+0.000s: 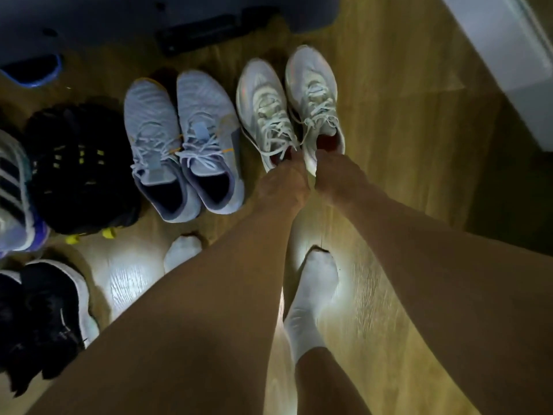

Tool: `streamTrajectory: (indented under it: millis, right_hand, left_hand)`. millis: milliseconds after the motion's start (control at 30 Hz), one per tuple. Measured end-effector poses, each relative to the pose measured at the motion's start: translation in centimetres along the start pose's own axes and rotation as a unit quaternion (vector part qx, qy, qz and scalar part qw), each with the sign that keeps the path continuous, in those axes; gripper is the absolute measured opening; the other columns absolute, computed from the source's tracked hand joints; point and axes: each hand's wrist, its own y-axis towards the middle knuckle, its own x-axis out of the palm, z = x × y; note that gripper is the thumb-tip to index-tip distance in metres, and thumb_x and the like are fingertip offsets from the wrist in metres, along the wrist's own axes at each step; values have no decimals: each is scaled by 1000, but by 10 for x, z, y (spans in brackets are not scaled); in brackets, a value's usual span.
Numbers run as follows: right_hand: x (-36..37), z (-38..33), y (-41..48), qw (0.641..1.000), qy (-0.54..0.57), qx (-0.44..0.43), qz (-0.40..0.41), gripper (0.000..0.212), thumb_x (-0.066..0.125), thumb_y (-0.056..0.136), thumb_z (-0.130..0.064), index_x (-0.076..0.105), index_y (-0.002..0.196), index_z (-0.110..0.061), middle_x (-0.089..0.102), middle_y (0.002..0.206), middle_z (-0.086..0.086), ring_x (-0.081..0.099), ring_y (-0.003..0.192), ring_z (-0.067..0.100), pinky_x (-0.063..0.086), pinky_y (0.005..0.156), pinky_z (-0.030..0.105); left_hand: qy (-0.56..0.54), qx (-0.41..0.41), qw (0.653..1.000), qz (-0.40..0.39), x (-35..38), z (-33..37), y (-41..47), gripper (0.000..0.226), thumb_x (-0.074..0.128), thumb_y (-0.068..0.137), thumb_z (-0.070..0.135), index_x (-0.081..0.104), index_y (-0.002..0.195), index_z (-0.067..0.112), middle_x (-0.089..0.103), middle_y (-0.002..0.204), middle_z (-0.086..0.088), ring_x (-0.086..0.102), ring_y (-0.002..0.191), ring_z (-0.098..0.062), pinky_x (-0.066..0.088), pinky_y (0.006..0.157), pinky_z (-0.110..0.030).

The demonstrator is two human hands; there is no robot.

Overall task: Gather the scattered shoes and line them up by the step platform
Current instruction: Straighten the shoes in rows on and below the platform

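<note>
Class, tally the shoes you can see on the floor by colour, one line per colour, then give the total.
Pale grey-blue shoes: 2
Off-white shoes, held at the heels by the left hand and right hand: 2
Black shoes with yellow marks: 1 seen as a dark mass
Striped white shoe: 1
Black shoe with white sole: 1
Total: 7

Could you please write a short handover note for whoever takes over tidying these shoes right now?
Left hand grips the heel of the left white sneaker; right hand grips the heel of its partner, the right white sneaker.
Done: the grey pair sits side by side, toes toward the dark platform; the white pair is nearly beside it.
Left: release the white pair in line, then line up the black shoes and the striped shoe, still bunched at the left edge.
</note>
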Motion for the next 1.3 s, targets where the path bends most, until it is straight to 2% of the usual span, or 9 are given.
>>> streamTrajectory:
  millis: [200, 400, 533, 733, 833, 967, 1100, 1233, 1300]
  right_hand:
    - [11, 13, 8, 998, -56, -2, 24, 35, 37, 95, -6, 45, 129, -6, 53, 127, 13, 51, 116, 29, 45, 84, 40]
    - [9, 9, -8, 999, -36, 25, -21, 32, 38, 95, -9, 48, 125, -7, 55, 123, 12, 54, 113, 29, 45, 85, 40]
    - [10, -20, -21, 997, -13, -48, 56, 33, 45, 94, -20, 48, 126, -9, 56, 119, 12, 55, 111, 31, 46, 86, 41]
    - [29, -94, -41, 981, 20, -188, 33, 36, 41, 92, -12, 48, 126, -9, 54, 122, 13, 56, 108, 34, 46, 83, 40]
    - [49, -127, -36, 979, -9, -202, 5, 35, 39, 93, -13, 47, 126, -8, 49, 128, 13, 50, 117, 33, 40, 94, 39]
    - [86, -158, -22, 983, -17, -171, -62, 41, 47, 88, -11, 42, 129, -7, 44, 133, 15, 38, 130, 34, 35, 107, 41]
    - [104, -163, -18, 984, -33, -147, -94, 62, 47, 89, -8, 23, 146, -6, 36, 143, 17, 26, 139, 33, 27, 115, 41]
    - [105, -170, -22, 987, -28, -147, -59, 56, 48, 89, -6, 30, 141, -6, 43, 137, 16, 35, 131, 30, 33, 105, 36]
    - [103, -171, -25, 987, -41, -151, -43, 53, 46, 90, -6, 32, 140, -5, 46, 134, 17, 39, 127, 30, 34, 102, 34]
  left_hand:
    - [104, -42, 993, 26, 0, -1, 10, 56, 40, 99, 10, 19, 151, 12, 47, 138, -23, 48, 124, -42, 42, 98, -46]
    - [14, -46, 998, -45, -2, -8, 1, 56, 47, 94, 13, 28, 147, 14, 40, 144, -20, 45, 127, -41, 43, 100, -48]
    - [-82, 7, 995, 60, -5, -17, -21, 44, 58, 84, 21, 50, 128, 20, 64, 119, -7, 62, 109, -29, 52, 86, -39]
    - [-70, -155, 966, 193, -33, -96, -67, 32, 52, 89, 19, 54, 120, 12, 55, 123, -10, 57, 111, -31, 47, 86, -39]
    - [-28, -209, 972, 104, -39, -143, -78, 39, 51, 93, 25, 45, 127, 7, 51, 128, -14, 53, 116, -33, 44, 88, -40]
    - [7, -167, 986, -10, -42, -177, -79, 45, 56, 92, 21, 42, 130, 1, 52, 130, -19, 53, 117, -34, 43, 87, -36]
    - [-7, -155, 988, -19, -27, -190, -66, 37, 52, 94, 11, 46, 128, 0, 56, 125, -19, 57, 110, -34, 45, 83, -36]
    - [23, -161, 987, -4, -12, -196, -60, 35, 35, 101, 13, 46, 132, 0, 50, 133, -20, 48, 122, -36, 38, 96, -37]
    - [13, -164, 986, -2, -12, -196, -61, 34, 44, 98, 11, 46, 130, 2, 53, 131, -19, 53, 118, -36, 44, 95, -41]
